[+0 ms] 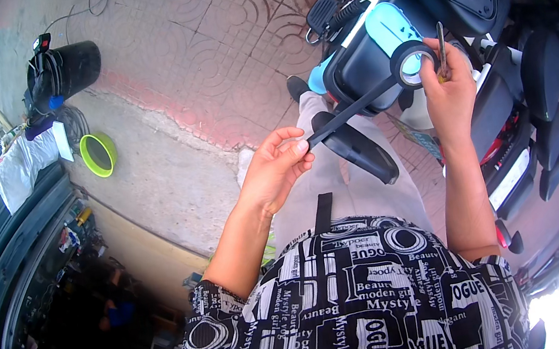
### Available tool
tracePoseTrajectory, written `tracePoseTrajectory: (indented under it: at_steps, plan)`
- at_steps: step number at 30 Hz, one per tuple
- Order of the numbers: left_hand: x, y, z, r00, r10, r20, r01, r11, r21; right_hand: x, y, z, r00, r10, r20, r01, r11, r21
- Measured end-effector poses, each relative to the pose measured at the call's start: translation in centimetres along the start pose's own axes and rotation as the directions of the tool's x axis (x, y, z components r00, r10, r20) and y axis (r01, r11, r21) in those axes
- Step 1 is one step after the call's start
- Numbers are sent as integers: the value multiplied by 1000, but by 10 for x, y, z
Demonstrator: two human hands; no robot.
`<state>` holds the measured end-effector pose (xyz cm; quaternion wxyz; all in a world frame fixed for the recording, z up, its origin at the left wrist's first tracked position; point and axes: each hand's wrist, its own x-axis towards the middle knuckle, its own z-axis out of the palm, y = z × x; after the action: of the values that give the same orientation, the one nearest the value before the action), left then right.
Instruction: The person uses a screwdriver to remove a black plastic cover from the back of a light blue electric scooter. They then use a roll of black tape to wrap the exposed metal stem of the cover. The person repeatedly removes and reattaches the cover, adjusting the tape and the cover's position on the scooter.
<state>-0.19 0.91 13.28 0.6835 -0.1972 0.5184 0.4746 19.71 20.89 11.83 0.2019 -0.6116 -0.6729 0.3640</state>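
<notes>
Your right hand [450, 85], right of centre in the frame, has its fingers closed on a round roll of black tape [399, 69] and a slim, metal-shafted tool [442, 45]. From the roll, a straight, flat black strip [360, 106] slants down and left toward mid-frame, where your left hand [278, 166] pinches its far end between thumb and fingers.

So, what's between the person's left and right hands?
A flat black strip of tape, seen in the head view: the left hand pinches its free end; the right hand holds the round black roll with a pale core.
</notes>
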Motion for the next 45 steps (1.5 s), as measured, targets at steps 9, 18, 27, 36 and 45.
tracePoseTrajectory:
  at_steps: [9,18,27,36,45]
  plan:
    - [3,-3,-3,1000,28,10,-28,999,31,-4,9,2,1000,25,1,-25,999,20]
    - [8,-5,-5,999,28,20,-29,999,34,-11,27,5,999,53,-1,-53,997,47]
    - [18,-26,-10,997,58,60,-55,998,-41,-29,50,10,991,131,34,-134,986,98]
    - [22,-40,-2,978,186,89,-175,977,-121,-56,70,24,973,218,77,-230,947,222]
    - [20,-53,11,935,354,-14,-351,920,-171,-74,71,34,959,264,101,-282,915,290]
